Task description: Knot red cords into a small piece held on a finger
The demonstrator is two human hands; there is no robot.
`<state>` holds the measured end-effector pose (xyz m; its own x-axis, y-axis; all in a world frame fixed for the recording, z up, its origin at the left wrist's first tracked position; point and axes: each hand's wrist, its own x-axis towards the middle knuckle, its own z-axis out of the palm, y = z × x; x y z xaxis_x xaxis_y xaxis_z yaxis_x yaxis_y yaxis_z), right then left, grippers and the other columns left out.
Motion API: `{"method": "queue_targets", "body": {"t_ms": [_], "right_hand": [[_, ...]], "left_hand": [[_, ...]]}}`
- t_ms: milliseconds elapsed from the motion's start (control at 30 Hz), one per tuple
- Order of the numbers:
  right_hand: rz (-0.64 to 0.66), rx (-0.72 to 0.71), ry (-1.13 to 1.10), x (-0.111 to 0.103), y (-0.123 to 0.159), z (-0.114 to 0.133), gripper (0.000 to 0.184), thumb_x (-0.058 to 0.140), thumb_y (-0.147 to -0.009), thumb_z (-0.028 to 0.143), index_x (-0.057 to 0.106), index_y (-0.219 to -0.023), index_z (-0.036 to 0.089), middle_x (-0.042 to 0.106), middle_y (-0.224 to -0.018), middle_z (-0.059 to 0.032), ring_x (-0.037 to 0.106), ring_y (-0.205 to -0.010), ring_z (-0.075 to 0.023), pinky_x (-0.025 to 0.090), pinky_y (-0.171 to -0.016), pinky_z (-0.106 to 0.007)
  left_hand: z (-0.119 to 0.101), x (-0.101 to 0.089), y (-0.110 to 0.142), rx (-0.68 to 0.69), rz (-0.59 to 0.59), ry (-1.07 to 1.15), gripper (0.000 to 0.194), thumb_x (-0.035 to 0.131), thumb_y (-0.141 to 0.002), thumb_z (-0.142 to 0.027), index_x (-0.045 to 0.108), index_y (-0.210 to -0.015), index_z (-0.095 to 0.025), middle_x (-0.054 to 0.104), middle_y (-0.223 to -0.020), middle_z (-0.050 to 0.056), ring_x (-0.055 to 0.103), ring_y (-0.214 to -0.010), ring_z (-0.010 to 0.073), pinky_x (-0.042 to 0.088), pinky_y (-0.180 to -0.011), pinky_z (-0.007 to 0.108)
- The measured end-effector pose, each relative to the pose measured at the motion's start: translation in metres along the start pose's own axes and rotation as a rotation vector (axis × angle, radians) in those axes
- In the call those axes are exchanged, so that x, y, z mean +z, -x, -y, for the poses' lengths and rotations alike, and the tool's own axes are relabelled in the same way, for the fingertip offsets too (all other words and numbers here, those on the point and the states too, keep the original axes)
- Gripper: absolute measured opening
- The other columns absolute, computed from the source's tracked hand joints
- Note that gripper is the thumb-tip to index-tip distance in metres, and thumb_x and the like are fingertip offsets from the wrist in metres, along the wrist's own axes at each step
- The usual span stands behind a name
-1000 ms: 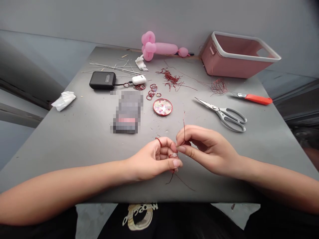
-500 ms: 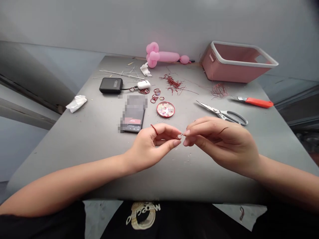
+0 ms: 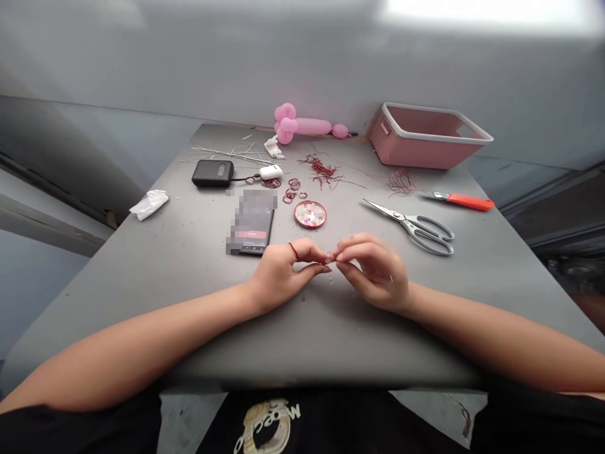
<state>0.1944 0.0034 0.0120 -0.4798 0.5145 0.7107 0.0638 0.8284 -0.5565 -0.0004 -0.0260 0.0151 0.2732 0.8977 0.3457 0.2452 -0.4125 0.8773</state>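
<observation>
My left hand [image 3: 283, 271], with a thin red band around the base of a finger, pinches a tiny wire piece [image 3: 329, 256] between thumb and fingertips. From the other side, my right hand [image 3: 375, 271] closes its fingertips at the same piece. The details are too small to make out, and the fingers partly hide it. Just beyond the hands lies a round red-rimmed dish [image 3: 311, 224] holding small pale and pink beads. Several dark red wire rings [image 3: 290, 196] lie behind the dish.
Scissors [image 3: 411, 224] and an orange-handled cutter [image 3: 470, 202] lie right. A phone [image 3: 258, 236], power bank [image 3: 212, 173] and white earphone case [image 3: 271, 172] are left. Behind are red wire scraps [image 3: 321, 169], a pink balloon figure [image 3: 309, 127] and pink bin [image 3: 413, 149]. Crumpled tissue [image 3: 150, 204] lies far left.
The view has tilted up slightly. Both hands have shifted left in view, still meeting at the small piece. The right hand appears smaller and no longer overlaps the scissors; the pale bead is less distinct.
</observation>
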Motion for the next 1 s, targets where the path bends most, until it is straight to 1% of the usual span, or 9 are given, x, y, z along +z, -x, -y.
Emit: {"method": "queue_targets", "body": {"t_ms": [100,233,333,433,533,667,800,833,1000], "right_hand": [[0.059,-0.125,0.044,-0.006,0.006,0.0,0.029,0.059,-0.079,0.001,0.058,-0.101,0.02,0.064,-0.092,-0.0083,0.066,-0.084,-0.0166,0.059,-0.074,-0.029],[0.121,-0.179,0.054,-0.011,0.007,0.001,0.028,0.057,-0.081,0.001,0.058,-0.102,0.019,0.066,-0.09,-0.0085,0.067,-0.083,-0.0156,0.061,-0.074,-0.027],[0.157,-0.19,0.051,-0.012,0.005,0.002,0.026,0.056,-0.082,0.001,0.058,-0.102,0.017,0.068,-0.089,-0.011,0.069,-0.083,-0.0162,0.061,-0.073,-0.028],[0.171,-0.17,0.039,-0.014,0.003,0.002,0.025,0.055,-0.085,0.001,0.057,-0.104,0.017,0.07,-0.09,-0.0127,0.07,-0.086,-0.017,0.062,-0.074,-0.028],[0.182,-0.154,0.012,-0.016,0.001,0.002,0.023,0.054,-0.087,0.003,0.057,-0.105,0.017,0.071,-0.091,-0.0134,0.071,-0.089,-0.0172,0.063,-0.076,-0.029],[0.183,-0.148,-0.006,-0.016,0.002,-0.002,0.023,0.054,-0.087,0.003,0.057,-0.106,0.014,0.071,-0.094,-0.0148,0.07,-0.095,-0.0184,0.062,-0.08,-0.03],[0.17,-0.155,-0.016,-0.014,0.004,-0.006,0.023,0.057,-0.086,0.001,0.06,-0.105,0.013,0.069,-0.1,-0.0156,0.068,-0.103,-0.0193,0.061,-0.086,-0.032],[0.164,-0.161,-0.018,-0.014,0.004,-0.007,0.023,0.058,-0.085,0.001,0.061,-0.104,0.013,0.069,-0.102,-0.0158,0.068,-0.103,-0.0198,0.061,-0.087,-0.033],[0.126,-0.212,-0.026,-0.011,0.001,-0.009,0.022,0.06,-0.08,-0.001,0.065,-0.097,0.012,0.069,-0.096,-0.0147,0.068,-0.101,-0.022,0.061,-0.083,-0.034]], "left_hand": [[0.001,0.002,0.003,0.146,0.035,-0.146,0.008,0.068,-0.084,-0.02,0.069,-0.091,-0.017,0.077,-0.087,0.003,0.073,-0.08,0.015,0.057,-0.077,0.024],[0.004,0.001,0.005,0.326,0.106,-0.268,0.012,0.063,-0.088,-0.021,0.067,-0.098,-0.016,0.077,-0.088,0.004,0.073,-0.08,0.0147,0.057,-0.076,0.021],[0.006,-0.003,0.005,0.393,0.092,-0.301,0.01,0.062,-0.089,-0.021,0.066,-0.097,-0.017,0.077,-0.086,0.003,0.073,-0.076,0.0129,0.056,-0.071,0.019],[0.007,-0.005,0.006,0.421,0.096,-0.283,0.007,0.059,-0.09,-0.016,0.065,-0.094,-0.016,0.077,-0.087,0.004,0.073,-0.078,0.0128,0.058,-0.075,0.02],[0.007,-0.006,0.006,0.47,0.065,-0.243,0.01,0.056,-0.089,-0.009,0.063,-0.091,-0.016,0.076,-0.085,0.005,0.073,-0.082,0.0132,0.059,-0.081,0.022],[0.009,-0.009,0.003,0.443,0.027,-0.251,0.009,0.062,-0.087,-0.01,0.062,-0.094,-0.016,0.077,-0.088,0.006,0.073,-0.084,0.014,0.06,-0.08,0.022],[0.013,-0.015,-0.003,0.498,0.064,-0.241,0.01,0.063,-0.085,-0.009,0.063,-0.092,-0.016,0.077,-0.089,0.007,0.073,-0.085,0.0152,0.06,-0.087,0.027],[0.014,-0.016,-0.003,0.486,0.051,-0.253,0.01,0.064,-0.085,-0.009,0.063,-0.092,-0.016,0.077,-0.09,0.007,0.073,-0.086,0.0156,0.06,-0.086,0.027],[0.016,-0.017,-0.001,0.503,0.046,-0.3,0.011,0.065,-0.084,-0.01,0.063,-0.093,-0.016,0.076,-0.088,0.008,0.072,-0.085,0.0157,0.06,-0.086,0.029]]}}
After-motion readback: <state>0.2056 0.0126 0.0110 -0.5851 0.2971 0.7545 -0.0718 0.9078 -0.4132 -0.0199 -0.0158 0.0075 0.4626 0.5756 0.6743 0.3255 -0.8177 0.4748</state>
